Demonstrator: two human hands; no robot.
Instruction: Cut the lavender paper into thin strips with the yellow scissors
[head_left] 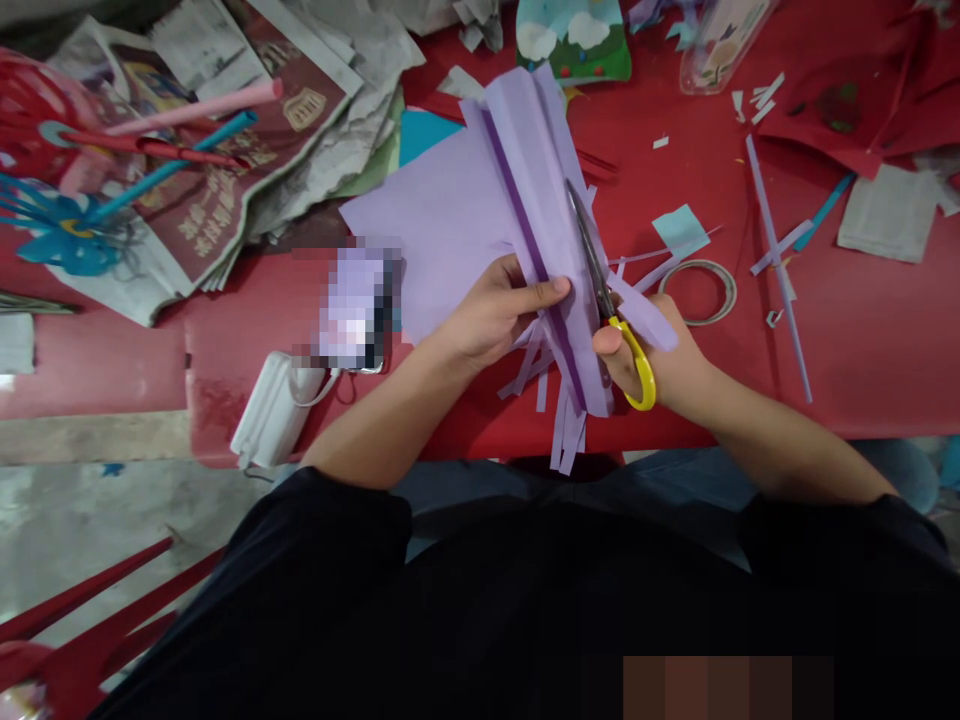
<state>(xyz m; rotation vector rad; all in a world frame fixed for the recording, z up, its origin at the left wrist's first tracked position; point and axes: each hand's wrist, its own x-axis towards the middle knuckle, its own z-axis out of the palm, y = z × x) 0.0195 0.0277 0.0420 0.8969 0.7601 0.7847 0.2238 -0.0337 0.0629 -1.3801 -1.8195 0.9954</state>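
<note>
My left hand (499, 315) pinches a long folded piece of purple paper (536, 180), thumb on top and fingers beneath. In my right hand (664, 355) is a pair of scissors (600, 270) with yellow handles, its dark blades pointing up and away along the right edge of the folded paper. A curled purple strip (645, 315) lies over the right hand and hides part of its fingers. Under the folded piece rests a flat purple sheet (431, 220). Several narrow purple strips (570, 435) poke out below the fold, some past the table's front edge.
A roll of tape (697, 292) and a pale blue paper scrap (681, 230) lie right of the scissors. To the left are a phone (352, 305), a white power bank (277, 410) with a cable, newspapers (225, 170) and a blue paper flower (71, 230) on a red table (862, 350).
</note>
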